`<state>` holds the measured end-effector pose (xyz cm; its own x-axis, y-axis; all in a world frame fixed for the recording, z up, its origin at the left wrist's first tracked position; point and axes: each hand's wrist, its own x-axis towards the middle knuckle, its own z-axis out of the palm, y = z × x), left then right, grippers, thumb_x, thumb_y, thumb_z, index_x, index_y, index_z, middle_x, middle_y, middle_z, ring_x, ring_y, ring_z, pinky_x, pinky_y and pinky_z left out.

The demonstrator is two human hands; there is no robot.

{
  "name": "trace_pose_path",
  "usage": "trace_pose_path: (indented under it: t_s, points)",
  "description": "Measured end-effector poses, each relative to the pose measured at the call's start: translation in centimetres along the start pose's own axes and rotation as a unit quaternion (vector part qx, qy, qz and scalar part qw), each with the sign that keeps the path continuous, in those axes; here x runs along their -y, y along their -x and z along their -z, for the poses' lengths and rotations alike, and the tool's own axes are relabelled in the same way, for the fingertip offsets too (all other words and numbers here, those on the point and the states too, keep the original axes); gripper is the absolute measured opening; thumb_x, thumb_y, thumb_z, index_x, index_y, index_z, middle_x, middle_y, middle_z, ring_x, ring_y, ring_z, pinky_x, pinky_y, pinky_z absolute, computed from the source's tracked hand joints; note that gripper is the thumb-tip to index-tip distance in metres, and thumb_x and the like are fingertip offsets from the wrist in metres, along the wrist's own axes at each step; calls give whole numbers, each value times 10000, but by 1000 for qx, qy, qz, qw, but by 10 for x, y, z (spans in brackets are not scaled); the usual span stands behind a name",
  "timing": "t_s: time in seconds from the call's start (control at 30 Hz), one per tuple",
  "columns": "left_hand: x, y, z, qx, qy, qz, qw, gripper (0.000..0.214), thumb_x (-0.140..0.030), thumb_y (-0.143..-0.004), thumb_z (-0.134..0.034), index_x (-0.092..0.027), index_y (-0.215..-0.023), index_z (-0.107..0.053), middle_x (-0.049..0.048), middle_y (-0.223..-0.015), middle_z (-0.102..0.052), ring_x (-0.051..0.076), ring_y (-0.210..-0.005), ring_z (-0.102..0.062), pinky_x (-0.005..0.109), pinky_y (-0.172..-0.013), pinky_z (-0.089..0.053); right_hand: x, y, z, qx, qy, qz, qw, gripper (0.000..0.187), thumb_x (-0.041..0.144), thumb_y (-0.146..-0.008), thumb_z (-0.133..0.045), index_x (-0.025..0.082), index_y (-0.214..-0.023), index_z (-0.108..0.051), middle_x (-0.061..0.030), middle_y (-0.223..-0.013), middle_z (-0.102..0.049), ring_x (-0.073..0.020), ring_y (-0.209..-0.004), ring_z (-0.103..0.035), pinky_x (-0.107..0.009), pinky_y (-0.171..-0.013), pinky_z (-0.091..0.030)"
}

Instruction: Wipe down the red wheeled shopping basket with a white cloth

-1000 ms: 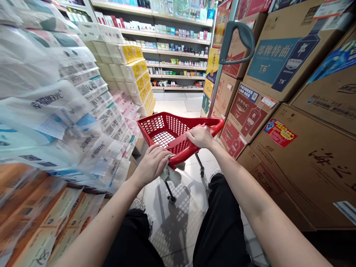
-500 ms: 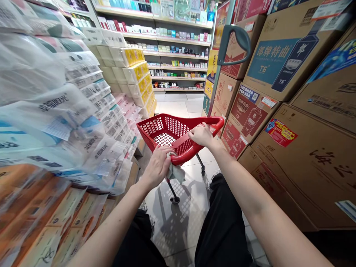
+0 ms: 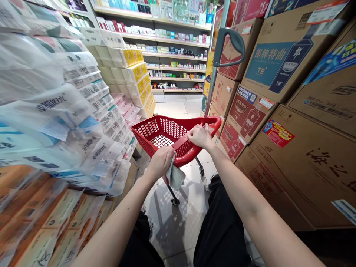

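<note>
Red shopping cart (image 3: 180, 142), long axis slanting forward-left from its handle (image 3: 191, 153); left hand (image 3: 160, 161) pinching grey cloth (image 3: 175, 176), right hand (image 3: 200, 136) fisted over handle, contents hidden.

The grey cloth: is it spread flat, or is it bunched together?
Bunched: the grey cloth gathers at the left hand, its loose end hanging below.

The cart (image 3: 181, 141) is made of smooth, glossy plastic, the rag (image 3: 175, 178) of matt cloth. Packs (image 3: 89, 148) are wrapped in shiny film, cartons (image 3: 311, 181) formed of cardboard.

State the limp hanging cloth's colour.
The limp cloth is pale grey, seen best in the head view.
</note>
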<state>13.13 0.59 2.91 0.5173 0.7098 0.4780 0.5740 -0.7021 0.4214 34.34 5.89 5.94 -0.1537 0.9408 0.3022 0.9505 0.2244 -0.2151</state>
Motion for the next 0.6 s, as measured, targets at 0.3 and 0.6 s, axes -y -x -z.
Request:
trace_pose_path:
  t_s: [0.3,0.6]
  points:
    - [-24,26,-28,-118,-13,18,993,265,-307,-938,-294,-193,-1050,-505,96,-1096,-574,208,-1079,-497,434,-995,-369,-1,-2,2,-37,10,-105,994,378,375,-828,-434,172,-972,-719,-130,-1263,-561,-320,-1241,-394,-553,-1092,-72]
    - [-27,22,-34,-81,-138,-51,986,264,-373,-896,-409,-172,-1030,-514,108,-1047,-586,253,-1066,-474,480,-1013,-325,-14,-3,3,32,15,-70,997,385,436,-838,-432,214,-958,-723,-115,-1316,-540,-388,-1348,-238,-659,-1037,-56]
